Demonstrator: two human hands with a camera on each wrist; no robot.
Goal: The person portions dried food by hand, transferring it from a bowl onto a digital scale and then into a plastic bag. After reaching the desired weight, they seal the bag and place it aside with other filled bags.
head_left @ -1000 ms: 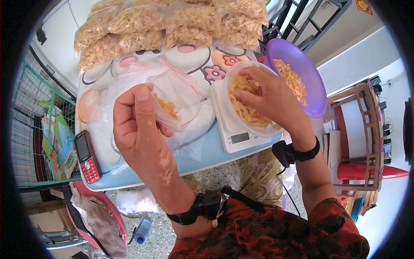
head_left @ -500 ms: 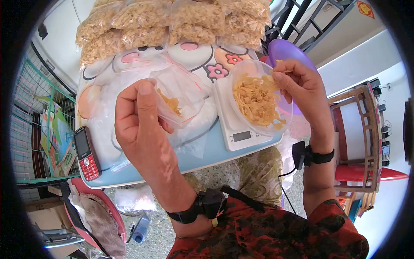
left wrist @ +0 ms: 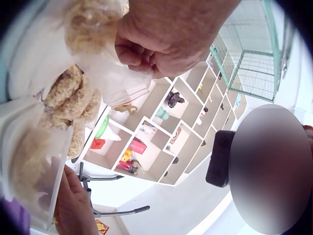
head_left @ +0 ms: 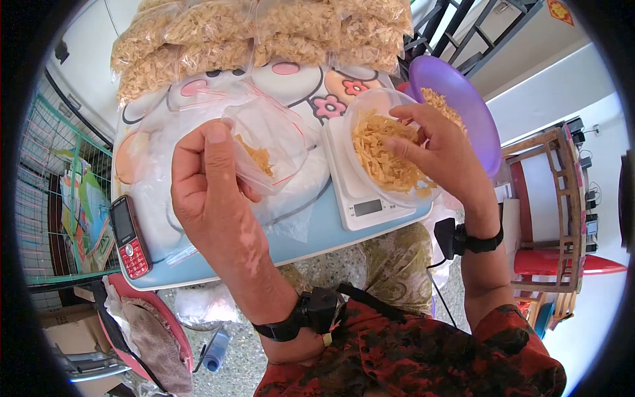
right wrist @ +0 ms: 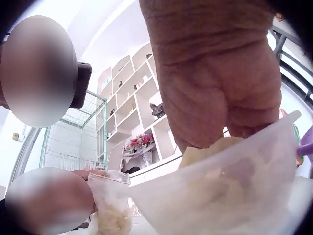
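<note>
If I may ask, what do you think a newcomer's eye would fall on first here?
Probably the stacked bags of flakes along the far side of the table. The purple basin at the right, past the bowl, might come next, then the red phone at the near left corner. In between, the left hand holds a small clear bag.

My left hand (head_left: 215, 178) is raised, thumb pressed against curled fingers. My right hand (head_left: 440, 149) reaches palm down, fingers bent, with both wrists (head_left: 284, 314) strapped.
</note>
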